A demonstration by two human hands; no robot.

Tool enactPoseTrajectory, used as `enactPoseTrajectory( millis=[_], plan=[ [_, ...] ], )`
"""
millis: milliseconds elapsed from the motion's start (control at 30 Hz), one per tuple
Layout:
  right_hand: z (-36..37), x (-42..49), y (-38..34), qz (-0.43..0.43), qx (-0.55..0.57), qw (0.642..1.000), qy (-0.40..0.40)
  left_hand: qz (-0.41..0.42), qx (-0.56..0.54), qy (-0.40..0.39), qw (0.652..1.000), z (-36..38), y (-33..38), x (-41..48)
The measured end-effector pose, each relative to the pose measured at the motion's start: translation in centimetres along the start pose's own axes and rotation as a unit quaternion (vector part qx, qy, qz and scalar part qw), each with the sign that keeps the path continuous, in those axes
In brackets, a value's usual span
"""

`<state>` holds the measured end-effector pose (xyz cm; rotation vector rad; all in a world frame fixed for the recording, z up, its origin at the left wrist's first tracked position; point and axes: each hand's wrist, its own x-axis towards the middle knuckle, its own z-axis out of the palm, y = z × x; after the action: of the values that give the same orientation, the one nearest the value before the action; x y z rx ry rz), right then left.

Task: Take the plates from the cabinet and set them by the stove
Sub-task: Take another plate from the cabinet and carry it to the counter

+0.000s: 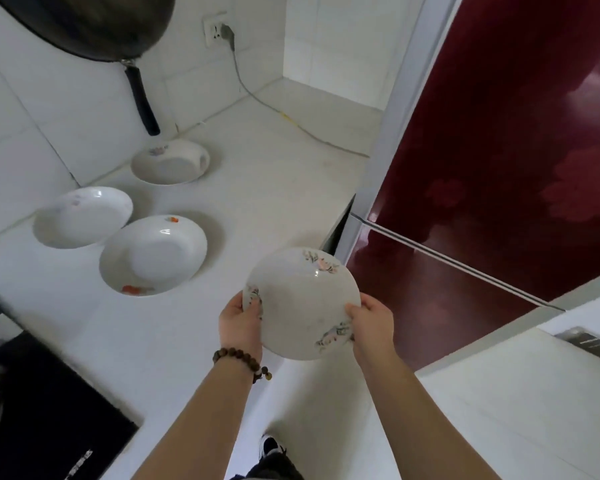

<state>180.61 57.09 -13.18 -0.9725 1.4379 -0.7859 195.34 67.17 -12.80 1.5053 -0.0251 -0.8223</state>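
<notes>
Left hand (239, 323) and right hand (373, 323) grip the held plate (300, 299) by opposite rims, thumbs on its upper face, above the counter's (274, 188) near right edge. On the counter, farther left, lie the far plate (168, 164), left plate (82, 216) and middle plate (153, 254). The stove (49, 410) is at near left, the wok (94, 22) hangs at far left, and the red door (499, 133) is at right.

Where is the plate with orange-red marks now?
Head view, left of centre: the orange-marked plate lies on the white counter, right of a paler plate, left of the floral plate the hands hold.
</notes>
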Motion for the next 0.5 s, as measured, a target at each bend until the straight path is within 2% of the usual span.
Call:
enactPoseTrajectory(
  millis=[167, 400, 500],
  plan=[
    [5.7, 4.4, -3.8, -0.009, -0.003, 0.999, -0.044, 0.025, -0.028, 0.036, 0.999, 0.9, 3.6, 5.6],
    [11.5, 9.0, -7.1, -0.019, -0.023, 0.996, -0.089, 0.017, -0.027, 0.104, 0.994, 1.3, 5.8, 10.8],
    [14.1, 10.8, -8.4, -0.019, -0.035, 0.991, -0.126, 0.017, -0.068, 0.131, 0.989, 1.7, 6.6, 12.9]
  ],
)
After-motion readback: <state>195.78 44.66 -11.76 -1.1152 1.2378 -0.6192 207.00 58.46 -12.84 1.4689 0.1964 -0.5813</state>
